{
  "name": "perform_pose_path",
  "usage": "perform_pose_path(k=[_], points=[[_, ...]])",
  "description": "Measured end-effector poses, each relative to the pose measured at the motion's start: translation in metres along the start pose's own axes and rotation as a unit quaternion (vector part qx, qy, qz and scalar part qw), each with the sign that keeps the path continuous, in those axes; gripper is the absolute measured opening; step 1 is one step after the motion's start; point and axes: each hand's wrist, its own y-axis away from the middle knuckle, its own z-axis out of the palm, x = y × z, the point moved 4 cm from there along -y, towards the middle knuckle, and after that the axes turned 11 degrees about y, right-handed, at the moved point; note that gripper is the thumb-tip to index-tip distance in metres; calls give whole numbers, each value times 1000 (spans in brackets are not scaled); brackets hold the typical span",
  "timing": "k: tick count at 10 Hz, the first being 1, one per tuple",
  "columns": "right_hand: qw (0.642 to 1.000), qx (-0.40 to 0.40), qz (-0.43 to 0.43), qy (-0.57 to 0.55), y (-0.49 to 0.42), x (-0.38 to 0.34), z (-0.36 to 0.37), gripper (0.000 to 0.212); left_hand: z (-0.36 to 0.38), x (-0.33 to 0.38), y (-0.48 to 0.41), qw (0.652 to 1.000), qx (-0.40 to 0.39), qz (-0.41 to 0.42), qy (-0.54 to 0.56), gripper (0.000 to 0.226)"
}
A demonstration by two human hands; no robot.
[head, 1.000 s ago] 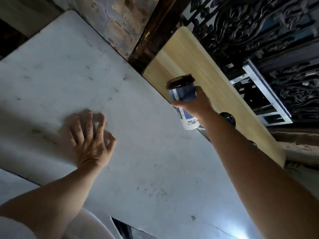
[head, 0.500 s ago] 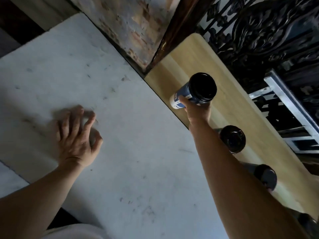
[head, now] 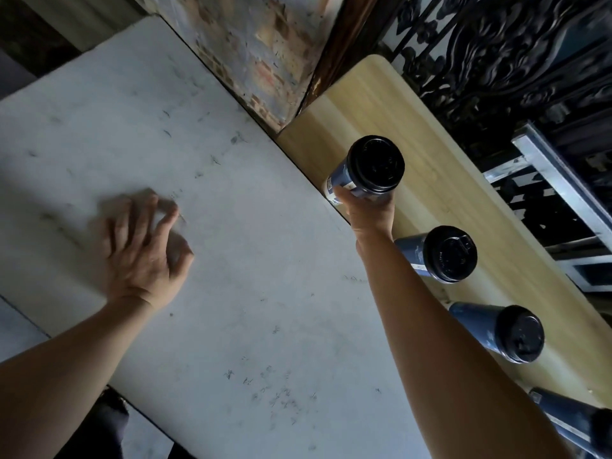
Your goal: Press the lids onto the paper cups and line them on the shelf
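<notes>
Head view: right hand grips lidded blue paper cup over wooden shelf; left hand, fingers spread, rests on white table.

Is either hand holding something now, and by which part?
The right hand grips a lidded blue paper cup round its side wall, below the black lid. The left hand holds nothing; it rests on the white table.

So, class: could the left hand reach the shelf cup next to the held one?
Probably not directly: the left hand rests on the white table, and the right forearm lies between it and that cup.
</notes>
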Motion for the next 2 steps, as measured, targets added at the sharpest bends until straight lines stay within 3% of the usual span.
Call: perform_pose_path(k=[1, 2], points=[[999, -12, 4, 31, 4, -2, -2, 72, -3, 1, 2, 1000, 0, 14, 11, 71], [992, -17, 27, 124, 20, 8, -11, 100, -3, 3, -1, 1000, -20, 5, 18, 71]])
